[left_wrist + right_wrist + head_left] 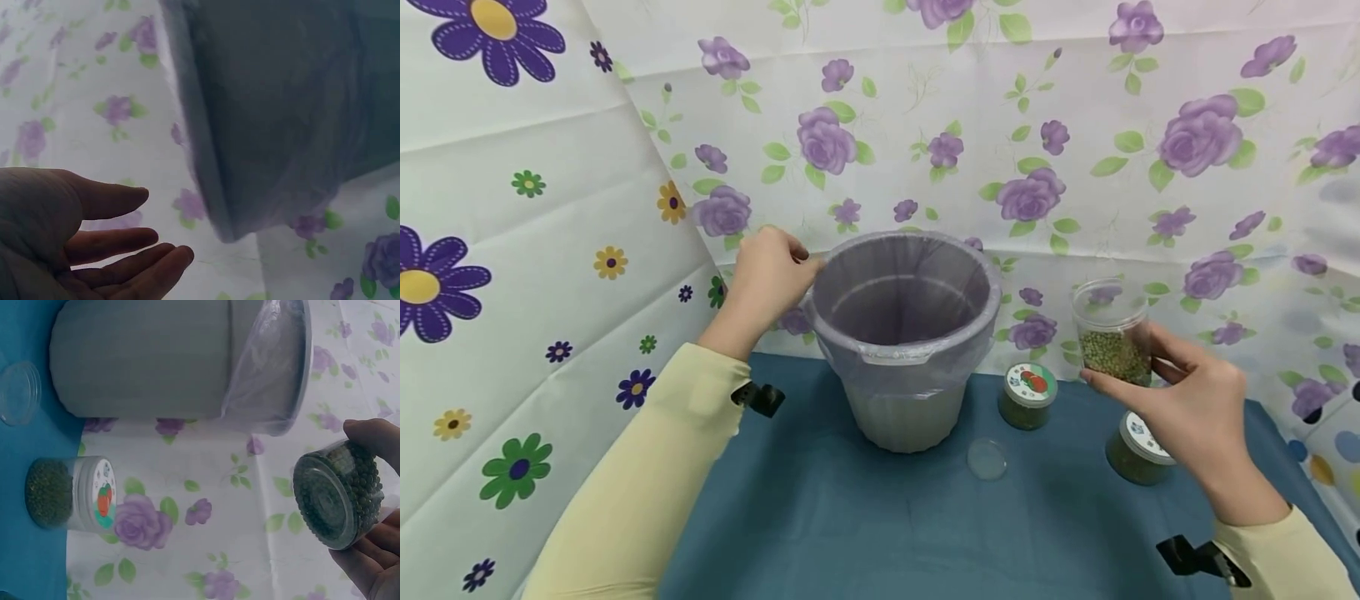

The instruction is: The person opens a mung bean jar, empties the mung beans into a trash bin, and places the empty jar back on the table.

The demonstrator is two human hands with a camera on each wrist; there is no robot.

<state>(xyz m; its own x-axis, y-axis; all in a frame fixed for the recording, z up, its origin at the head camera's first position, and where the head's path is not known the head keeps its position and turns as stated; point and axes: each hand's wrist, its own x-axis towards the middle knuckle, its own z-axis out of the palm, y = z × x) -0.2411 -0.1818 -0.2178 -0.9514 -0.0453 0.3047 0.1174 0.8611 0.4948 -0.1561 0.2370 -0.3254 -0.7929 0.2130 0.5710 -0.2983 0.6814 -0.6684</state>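
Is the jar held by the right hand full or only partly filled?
Partly filled: in the head view, small green beans fill only the lower part of the clear jar, with bare wall above.

Layout: lined bin at center, jars to its right, on the counter.
The bin [906,427] stands toward the rear of the counter [880,533], in front of the rear sheet [925,100]; its plastic liner [917,382] lies inside and folds over the rim. The left hand [769,277] is just beside the rim's left side. A loose jar lid [987,460] lies before the bin, toward the right. The near lidded jar [1027,398] stands right of the bin; the far-right jar [1137,457] stands farther right and forward. The right hand [1198,408] holds the bean jar [1111,337] above the counter, beans in its lower part.
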